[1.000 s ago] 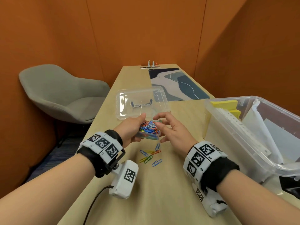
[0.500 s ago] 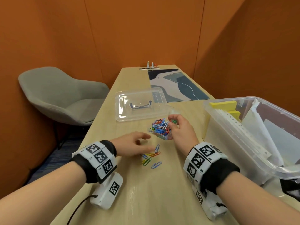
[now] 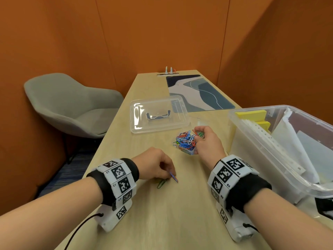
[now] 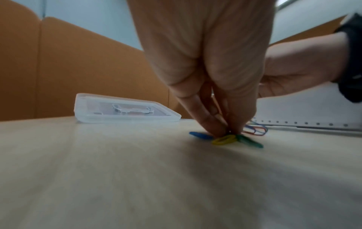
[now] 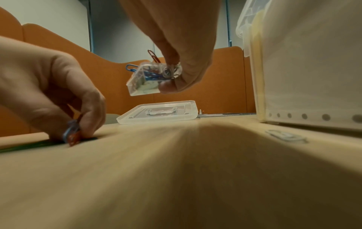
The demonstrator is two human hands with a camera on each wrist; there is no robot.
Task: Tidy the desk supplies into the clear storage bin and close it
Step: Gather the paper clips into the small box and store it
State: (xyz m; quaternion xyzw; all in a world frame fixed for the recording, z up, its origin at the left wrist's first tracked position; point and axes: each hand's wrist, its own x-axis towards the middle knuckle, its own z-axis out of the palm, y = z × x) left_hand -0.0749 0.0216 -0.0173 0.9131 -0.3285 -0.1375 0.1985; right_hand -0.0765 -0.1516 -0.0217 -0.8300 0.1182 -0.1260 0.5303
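Note:
My right hand [image 3: 198,140] grips a small clear box [image 3: 185,144] heaped with coloured paper clips. In the right wrist view this hand [image 5: 173,74] holds the box [image 5: 146,82] tilted above the desk. My left hand [image 3: 169,175] is down on the wood, its fingertips [image 4: 217,127] pinching loose paper clips [image 4: 224,140]: blue, yellow and green ones under the fingers. A green clip [image 3: 162,183] lies flat beside them. The big clear storage bin [image 3: 255,152] stands open at the right with yellow pads and papers inside. Its clear lid [image 3: 156,114] lies flat beyond both hands.
A grey chair [image 3: 72,105] stands left of the desk. A patterned mat [image 3: 198,92] lies at the far end. A small flat clear piece [image 5: 286,136] rests on the wood next to the bin wall [image 5: 313,77].
My left hand let go of the small box, dropped to the loose clips and drew them toward me. The right hand kept the box and carried it right.

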